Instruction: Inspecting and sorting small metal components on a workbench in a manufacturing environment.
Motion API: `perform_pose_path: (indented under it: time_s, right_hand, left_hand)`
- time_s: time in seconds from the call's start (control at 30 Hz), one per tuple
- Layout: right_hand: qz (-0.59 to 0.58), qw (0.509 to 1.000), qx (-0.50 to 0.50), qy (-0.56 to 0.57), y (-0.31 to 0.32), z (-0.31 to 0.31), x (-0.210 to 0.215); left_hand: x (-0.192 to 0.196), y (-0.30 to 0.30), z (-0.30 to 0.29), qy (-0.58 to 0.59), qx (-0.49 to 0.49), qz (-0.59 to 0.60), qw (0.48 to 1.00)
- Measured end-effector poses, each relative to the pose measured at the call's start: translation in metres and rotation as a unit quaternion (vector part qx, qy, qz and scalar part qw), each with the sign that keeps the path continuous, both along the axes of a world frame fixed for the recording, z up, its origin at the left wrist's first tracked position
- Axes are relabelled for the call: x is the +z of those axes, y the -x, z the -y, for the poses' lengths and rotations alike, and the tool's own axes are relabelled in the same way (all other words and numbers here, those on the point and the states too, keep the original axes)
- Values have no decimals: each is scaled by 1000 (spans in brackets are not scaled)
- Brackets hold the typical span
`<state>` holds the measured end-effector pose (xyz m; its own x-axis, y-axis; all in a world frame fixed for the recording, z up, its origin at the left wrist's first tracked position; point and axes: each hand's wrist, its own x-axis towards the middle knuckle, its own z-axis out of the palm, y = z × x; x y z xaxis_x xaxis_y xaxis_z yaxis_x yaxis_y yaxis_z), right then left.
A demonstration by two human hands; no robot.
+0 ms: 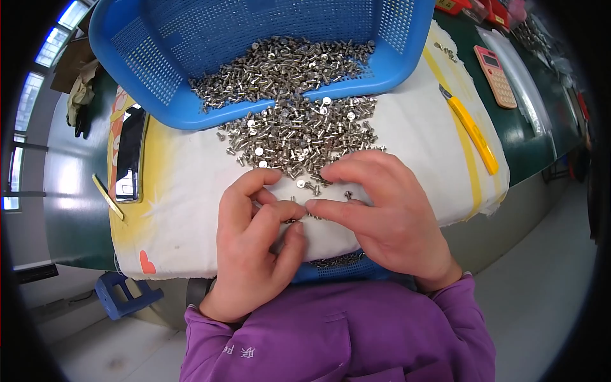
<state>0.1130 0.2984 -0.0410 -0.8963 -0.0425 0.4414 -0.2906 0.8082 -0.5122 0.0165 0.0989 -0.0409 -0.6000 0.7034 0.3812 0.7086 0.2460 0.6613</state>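
Note:
A heap of small silver screws (286,137) spills from a tilted blue plastic basket (184,118) onto a white cloth (191,223). My left hand (254,239) is at the heap's near edge, fingers bent and apart; a few screws show by its thumb and fingertips. On the right, my right hand (394,216) rests with its index finger and thumb spread around some loose screws (314,188). Whether either set of fingertips pinches a screw is partly hidden. Below my hands, at the cloth's front edge, a second blue basket (337,270) holds more screws.
A yellow utility knife (471,130) lies on the cloth at right, near a pink calculator (495,76) on the green table (531,153). At left are a phone (130,156) and a thin yellow strip (107,197). A blue stool (126,296) stands on the floor.

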Motion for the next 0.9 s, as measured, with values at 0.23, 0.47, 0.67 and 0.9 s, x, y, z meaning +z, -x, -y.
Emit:
perform_pose_path:
  time_s: [0.23, 0.47, 0.67, 0.9]
  right_hand:
    - [-11, 1000, -10, -21, -1, 0, 0]
    - [-25, 1000, -6, -4, -3, -3, -2]
    - [-39, 999, -11, 10, -3, -3, -2]
    - [-38, 998, -21, 45, -6, -5, 0]
  left_hand:
    - [1, 1, 1, 20, -7, -22, 1000]
    - [1, -1, -1, 13, -2, 3, 1000]
    - [4, 2, 0, 29, -28, -31, 999]
    - [7, 0, -1, 44, -22, -38, 998]
